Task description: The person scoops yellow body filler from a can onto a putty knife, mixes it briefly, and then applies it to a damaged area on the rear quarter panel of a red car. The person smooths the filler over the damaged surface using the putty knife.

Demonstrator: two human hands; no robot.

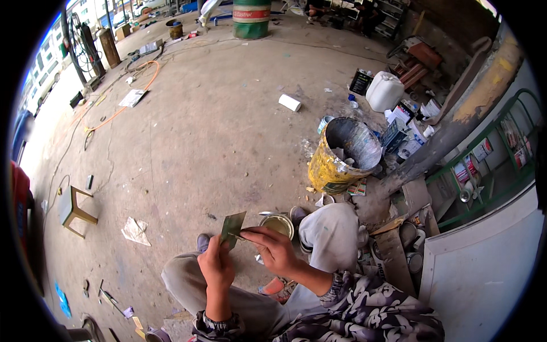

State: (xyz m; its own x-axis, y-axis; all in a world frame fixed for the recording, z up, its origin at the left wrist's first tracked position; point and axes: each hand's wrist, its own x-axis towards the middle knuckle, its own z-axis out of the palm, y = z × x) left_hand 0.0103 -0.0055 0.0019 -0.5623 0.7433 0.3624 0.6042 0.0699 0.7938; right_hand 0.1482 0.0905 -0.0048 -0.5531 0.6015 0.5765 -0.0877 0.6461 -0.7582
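My left hand (217, 265) is closed around the lower end of a thin, dark green rectangular plate (233, 223), held upright above my lap. Its kind I cannot make out for certain. My right hand (274, 251) is closed, with its fingertips pinched at the plate's right side. A small thin piece shows at those fingertips, too small to name. Just beyond my right hand, an open round tin (278, 224) with pale olive contents stands on the floor between my feet.
A paint-stained yellow bucket (325, 171) stands ahead to the right, with a white jerrycan (385, 91) and litter behind it. A small stool (74, 210) is at left. Crumpled paper (136, 231) lies on the concrete floor. A white panel (484, 259) rises close on my right.
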